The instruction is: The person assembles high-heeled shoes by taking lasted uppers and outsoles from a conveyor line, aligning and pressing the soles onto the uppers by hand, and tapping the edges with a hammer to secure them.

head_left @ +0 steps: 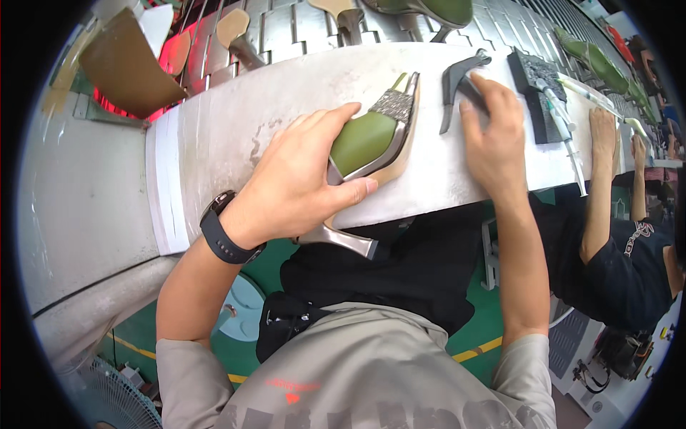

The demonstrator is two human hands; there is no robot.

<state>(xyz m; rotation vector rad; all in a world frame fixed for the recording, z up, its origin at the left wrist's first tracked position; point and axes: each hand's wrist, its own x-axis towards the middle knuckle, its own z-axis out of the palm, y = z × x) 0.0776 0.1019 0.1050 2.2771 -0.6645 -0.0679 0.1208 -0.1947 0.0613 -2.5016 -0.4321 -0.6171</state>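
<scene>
My left hand [300, 168] is closed round a green high-heeled shoe [366, 141] at the table's front edge. The shoe lies tilted, with its silvery heel [350, 242] hanging past the edge toward me and a glittery grey band [393, 106] near its far end. To the right, dark-handled pliers [450, 79] rest on the table with their handles spread. The thumb and fingers of my right hand [494, 132] are curled round one handle, which they partly hide. My left wrist wears a black watch [221, 232].
Right of the pliers are a dark rough block [539, 100] and a syringe-like tube [566, 136]. Metal conveyor slats [286, 28] along the back carry more shoes and shoe parts. A co-worker's forearm [599, 179] reaches in at the right. A brown curved sheet [128, 68] stands back left.
</scene>
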